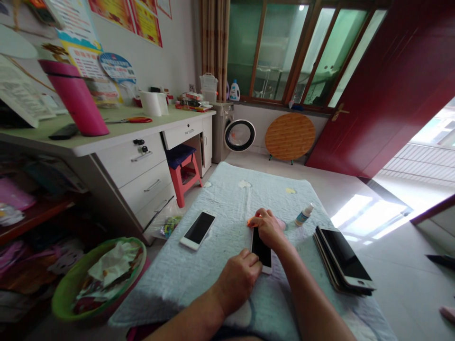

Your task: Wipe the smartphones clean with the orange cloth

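Note:
On the pale blue cloth-covered table [227, 213], a white-framed smartphone [261, 251] with a dark screen lies in front of me. My left hand [240, 272] has its fingers curled on the phone's lower left edge, gripping it. Bent over the phone's upper end is my right hand [268, 229], its fingers closed on an orange cloth [250, 222], which shows only in part. A second white smartphone [198, 229] lies face up to the left. Right of my hands stands a small spray bottle [304, 215]. Nearer the right edge is a stack of phones or tablets [343, 260].
A green waste basket [137, 260] with crumpled paper stands at the lower left. Behind it is a desk [124, 125] bearing a pink flask [76, 97] and orange-handled scissors [138, 120]. A red stool [185, 173] sits under the desk. A red door [369, 85] stands at the right.

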The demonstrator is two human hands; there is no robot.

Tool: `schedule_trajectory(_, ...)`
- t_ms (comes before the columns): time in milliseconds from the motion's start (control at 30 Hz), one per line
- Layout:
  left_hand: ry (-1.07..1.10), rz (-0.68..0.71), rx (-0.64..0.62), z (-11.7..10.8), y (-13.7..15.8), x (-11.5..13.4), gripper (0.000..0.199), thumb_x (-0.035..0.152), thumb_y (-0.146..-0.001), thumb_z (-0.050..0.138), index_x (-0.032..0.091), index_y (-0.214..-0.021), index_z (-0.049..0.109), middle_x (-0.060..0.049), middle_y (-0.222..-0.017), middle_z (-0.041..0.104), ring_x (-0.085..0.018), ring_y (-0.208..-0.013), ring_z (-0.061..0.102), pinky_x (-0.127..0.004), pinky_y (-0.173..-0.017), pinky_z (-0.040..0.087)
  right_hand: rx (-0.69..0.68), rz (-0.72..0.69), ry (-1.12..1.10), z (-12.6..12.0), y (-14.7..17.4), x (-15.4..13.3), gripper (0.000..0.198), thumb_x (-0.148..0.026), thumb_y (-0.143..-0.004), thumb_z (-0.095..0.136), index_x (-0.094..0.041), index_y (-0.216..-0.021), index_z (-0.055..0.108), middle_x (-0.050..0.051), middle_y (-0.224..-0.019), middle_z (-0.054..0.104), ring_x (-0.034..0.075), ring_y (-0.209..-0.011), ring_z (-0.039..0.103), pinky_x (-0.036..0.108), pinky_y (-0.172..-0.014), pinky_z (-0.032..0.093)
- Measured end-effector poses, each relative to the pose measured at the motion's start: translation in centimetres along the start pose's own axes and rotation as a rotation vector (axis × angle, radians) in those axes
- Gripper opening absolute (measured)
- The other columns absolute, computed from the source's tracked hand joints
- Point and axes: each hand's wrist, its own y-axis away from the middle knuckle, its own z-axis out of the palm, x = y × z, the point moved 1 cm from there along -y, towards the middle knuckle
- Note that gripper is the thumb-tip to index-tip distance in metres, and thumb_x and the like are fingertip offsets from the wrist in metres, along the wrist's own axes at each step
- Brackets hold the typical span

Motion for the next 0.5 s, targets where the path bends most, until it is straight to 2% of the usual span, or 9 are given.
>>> schedule_trajectory(167, -0.011, -0.016, -0.003, 0.2, 0.0, 0.1, 0.011, 0.012, -0.092, 0.052, 0.017, -0.084, 0.059, -0.004, -0.089, 0.061, -0.022, -0.085, 0.054, -0.032, -0.073, 0.051, 0.037, 0.002, 0.003, 0.3, 0.2, -0.2, 0.036, -0.011, -0.090, 0.045, -0.027, -0.094, 0.076, 0.007, -0.104, 0.058, 0.020, -0.093, 0.045, 0.031, -0.086, 0.036)
schedule_trajectory(333, -0.027, 0.012, 0.052, 0.8, 0.2, 0.1, 0.010, 0.012, -0.091, 0.054, 0.017, -0.085, 0.059, -0.004, -0.089, 0.062, -0.022, -0.084, 0.055, -0.033, -0.073, 0.053, -0.024, -0.044, -0.055, 0.3, 1.5, -1.0, 0.032, -0.010, -0.088, 0.048, -0.024, -0.086, 0.076, 0.006, -0.100, 0.059, 0.019, -0.092, 0.044, 0.031, -0.084, 0.035)
schedule_trajectory(500, -0.090, 0.016, 0.149, 1.1, 0.3, 0.1, 0.013, 0.009, -0.087, 0.057, 0.017, -0.077, 0.058, -0.003, -0.083, 0.062, -0.022, -0.078, 0.058, -0.031, -0.066, 0.053, -0.102, -0.111, -0.153, -0.1, 3.4, -1.8, 0.033, -0.006, -0.086, 0.049, -0.025, -0.083, 0.076, 0.005, -0.099, 0.059, 0.018, -0.093, 0.044, 0.030, -0.084, 0.036)
